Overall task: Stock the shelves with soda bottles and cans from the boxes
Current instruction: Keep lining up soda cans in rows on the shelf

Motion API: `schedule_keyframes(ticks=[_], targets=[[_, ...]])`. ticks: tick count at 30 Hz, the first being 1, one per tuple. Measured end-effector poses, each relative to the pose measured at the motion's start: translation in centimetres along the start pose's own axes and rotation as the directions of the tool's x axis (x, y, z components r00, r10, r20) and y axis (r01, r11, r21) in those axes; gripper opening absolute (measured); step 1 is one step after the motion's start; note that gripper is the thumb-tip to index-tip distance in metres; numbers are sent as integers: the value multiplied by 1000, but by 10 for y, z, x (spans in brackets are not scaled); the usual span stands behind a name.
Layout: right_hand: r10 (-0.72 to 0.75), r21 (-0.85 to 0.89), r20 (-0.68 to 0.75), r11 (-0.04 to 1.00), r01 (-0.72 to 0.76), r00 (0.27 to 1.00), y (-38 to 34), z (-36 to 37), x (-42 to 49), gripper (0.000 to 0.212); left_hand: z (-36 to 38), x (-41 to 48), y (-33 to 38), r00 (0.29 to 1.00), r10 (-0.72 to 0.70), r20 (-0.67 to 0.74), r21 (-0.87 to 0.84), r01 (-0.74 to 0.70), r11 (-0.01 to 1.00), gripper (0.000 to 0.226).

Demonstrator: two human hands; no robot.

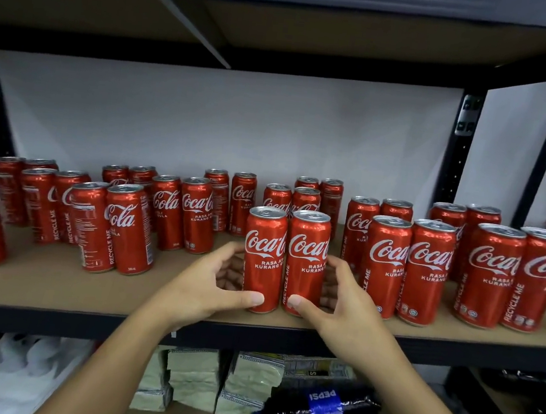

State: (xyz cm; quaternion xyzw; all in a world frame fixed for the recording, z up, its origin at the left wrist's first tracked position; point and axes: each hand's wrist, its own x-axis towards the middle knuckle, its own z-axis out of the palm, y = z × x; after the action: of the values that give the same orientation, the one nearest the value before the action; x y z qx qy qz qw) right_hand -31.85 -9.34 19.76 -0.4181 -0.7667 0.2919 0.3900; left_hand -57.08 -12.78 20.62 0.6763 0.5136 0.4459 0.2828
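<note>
Two tall red Coca-Cola cans stand upright side by side near the front edge of the brown shelf board (52, 280). My left hand (211, 285) curls round the left can (263, 256), thumb on its front near the base. My right hand (346, 300) curls round the right can (306, 261) in the same way. Several more red cans (427, 272) stand in pairs across the shelf, left, right and behind.
A black metal shelf frame with an upright (462, 150) stands at the right, and a white wall lies behind. On the shelf below lie Pepsi bottles (326, 413), pale green packs (194, 381) and a white plastic bag (7, 374).
</note>
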Motion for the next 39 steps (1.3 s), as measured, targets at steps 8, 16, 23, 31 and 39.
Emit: schedule_keyframes(ticks=[8, 16, 23, 31, 39], targets=[[-23, -58, 37, 998, 25, 999, -3, -1, -5, 83, -1, -1, 0, 999, -31, 21, -35, 31, 999, 80], [-12, -71, 8, 997, 12, 1000, -4, -2, -9, 87, 2, -2, 3, 999, -38, 17, -7, 39, 999, 72], [-24, -93, 11, 995, 25, 1000, -2, -4, -12, 81, 6, 0, 4, 999, -23, 30, 31, 22, 999, 73], [-12, -90, 50, 996, 17, 999, 1, -11, -13, 77, 9, -1, 4, 1000, -11, 13, 52, 10, 999, 73], [-18, -96, 91, 995, 27, 996, -1, -14, -11, 78, 9, -2, 5, 1000, -1, -11, 48, 1, 999, 77]])
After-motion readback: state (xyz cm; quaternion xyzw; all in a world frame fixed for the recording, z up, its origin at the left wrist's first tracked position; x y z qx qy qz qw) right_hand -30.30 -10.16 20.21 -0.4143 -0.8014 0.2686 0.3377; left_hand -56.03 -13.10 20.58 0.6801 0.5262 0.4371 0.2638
